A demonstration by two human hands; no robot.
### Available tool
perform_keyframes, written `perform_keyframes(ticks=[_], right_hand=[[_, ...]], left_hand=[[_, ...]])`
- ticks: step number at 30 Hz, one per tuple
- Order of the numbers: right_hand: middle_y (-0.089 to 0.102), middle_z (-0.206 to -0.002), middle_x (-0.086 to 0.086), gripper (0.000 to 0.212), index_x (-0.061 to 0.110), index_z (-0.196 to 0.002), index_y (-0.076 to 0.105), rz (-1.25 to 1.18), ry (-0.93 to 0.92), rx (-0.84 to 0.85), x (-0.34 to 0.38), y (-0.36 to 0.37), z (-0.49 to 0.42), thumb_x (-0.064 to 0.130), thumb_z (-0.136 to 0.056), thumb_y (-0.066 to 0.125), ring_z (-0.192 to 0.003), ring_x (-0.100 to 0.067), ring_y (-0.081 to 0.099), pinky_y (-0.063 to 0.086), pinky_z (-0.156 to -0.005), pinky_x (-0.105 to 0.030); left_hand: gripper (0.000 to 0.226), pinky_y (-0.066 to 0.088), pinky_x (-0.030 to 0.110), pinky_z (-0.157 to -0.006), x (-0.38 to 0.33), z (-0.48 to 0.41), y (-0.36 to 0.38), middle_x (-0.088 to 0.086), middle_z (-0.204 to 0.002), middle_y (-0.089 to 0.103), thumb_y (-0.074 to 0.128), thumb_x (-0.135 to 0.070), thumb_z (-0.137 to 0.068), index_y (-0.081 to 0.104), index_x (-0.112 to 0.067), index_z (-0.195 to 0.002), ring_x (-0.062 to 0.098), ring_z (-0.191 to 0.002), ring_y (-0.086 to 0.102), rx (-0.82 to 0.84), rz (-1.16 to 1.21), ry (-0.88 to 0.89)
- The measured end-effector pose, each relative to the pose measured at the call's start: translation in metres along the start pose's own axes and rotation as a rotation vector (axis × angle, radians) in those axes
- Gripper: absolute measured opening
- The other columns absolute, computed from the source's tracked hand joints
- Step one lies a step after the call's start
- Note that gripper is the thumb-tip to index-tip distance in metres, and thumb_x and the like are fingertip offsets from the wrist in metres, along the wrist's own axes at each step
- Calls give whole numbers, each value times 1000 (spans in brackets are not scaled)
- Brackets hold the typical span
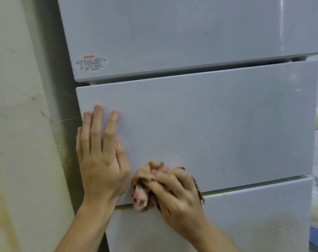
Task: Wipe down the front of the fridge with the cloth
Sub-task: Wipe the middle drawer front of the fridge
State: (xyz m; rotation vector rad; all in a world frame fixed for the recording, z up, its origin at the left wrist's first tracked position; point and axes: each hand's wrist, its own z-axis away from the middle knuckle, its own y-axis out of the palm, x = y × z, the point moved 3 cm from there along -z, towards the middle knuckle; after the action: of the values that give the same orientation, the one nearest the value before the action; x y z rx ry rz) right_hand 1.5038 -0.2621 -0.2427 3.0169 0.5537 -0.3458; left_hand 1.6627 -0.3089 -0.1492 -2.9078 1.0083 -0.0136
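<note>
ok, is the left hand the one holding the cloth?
No, the left hand lies flat, fingers straight, on the middle fridge panel; the right hand grips the bunched cloth.

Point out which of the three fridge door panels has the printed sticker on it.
The top panel: a red-lettered sticker sits near its lower left corner. The middle panel and bottom panel carry none.
</note>
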Motion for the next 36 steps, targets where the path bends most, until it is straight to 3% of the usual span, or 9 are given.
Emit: perform_keyframes(ticks=[4, 6, 9, 12, 22, 25, 29, 33, 36], right_hand=[[75, -112, 3, 22, 20, -118, 74, 15, -73, 13, -12, -18, -13, 14, -99, 67, -102, -21, 66, 50, -97, -35], [75, -99, -2, 22, 20, -115, 68, 36, 52, -90, -31, -26, -42, 9, -96, 69, -89, -29, 68, 44, -92, -36], [65, -107, -13, 16, 14, -104, 71, 42, 328, -273, -59, -28, -98, 9, -90, 77, -98, -36, 61, 38, -96, -29], [62, -105, -15, 9, 5, -96, 75, -31, 393, -379, -55, -14, -136, 13, -92, 78, -98, -31, 57, 43, -93, -26], [68, -98, -4, 7, 11, -91, 78, -169, -71, 58, 46, 36, -35, 9, -95, 73, -81, -23, 59, 52, -67, -38], [63, -112, 2, 8, 18, -101, 80, -103, -172, 149, 37, 29, -33, 19, -98, 73, -92, -19, 61, 47, -76, -34], [64, -118, 0, 17, 19, -103, 83, 6, -64, -4, 18, 26, -85, 26, -101, 67, -104, -22, 55, 35, -82, -35], [70, -126, -9, 20, 16, -117, 80, 7, 182, -173, 20, 47, -148, 22, -101, 71, -113, -25, 51, 40, -88, -36], [70, -125, -9, 23, 12, -121, 78, -17, 192, -196, 32, 61, -160, 21, -104, 66, -113, -26, 52, 48, -91, -39]], left_hand=[[57, 16, 54, -130, 4, 1, 0, 11, -172, 25, 38, -13, -103, 39, -10, -159, 29, -162, 14, 19, 75, 12], [56, 18, 55, -130, 7, 1, -1, 10, -172, 26, 38, -13, -103, 39, -10, -159, 28, -162, 14, 30, 105, 23], [56, 16, 56, -130, 14, 1, -5, 10, -171, 28, 41, -13, -102, 41, -10, -158, 27, -162, 16, 32, 68, 31], [57, 6, 56, -130, 30, -2, -11, 8, -170, 31, 43, -19, -101, 44, -14, -157, 28, -161, 18, -12, -37, 18], [61, 2, 52, -131, 72, 5, -26, 7, -172, 26, 39, -19, -101, 35, -10, -162, 25, -161, 17, 32, -100, -2], [62, 2, 53, -131, 93, 3, -34, 5, -173, 25, 39, -24, -102, 34, -12, -162, 24, -162, 14, 62, -121, -26], [63, 11, 54, -130, 102, 1, -35, 6, -173, 24, 41, -24, -102, 33, -11, -162, 28, -162, 12, 78, -91, 32], [62, 7, 52, -131, 98, 1, -32, 9, -173, 22, 40, -23, -103, 32, -10, -162, 30, -163, 10, 67, -57, 16], [62, 4, 50, -132, 98, 1, -32, 8, -173, 23, 41, -19, -101, 34, -10, -162, 29, -163, 9, 62, -16, -12]])
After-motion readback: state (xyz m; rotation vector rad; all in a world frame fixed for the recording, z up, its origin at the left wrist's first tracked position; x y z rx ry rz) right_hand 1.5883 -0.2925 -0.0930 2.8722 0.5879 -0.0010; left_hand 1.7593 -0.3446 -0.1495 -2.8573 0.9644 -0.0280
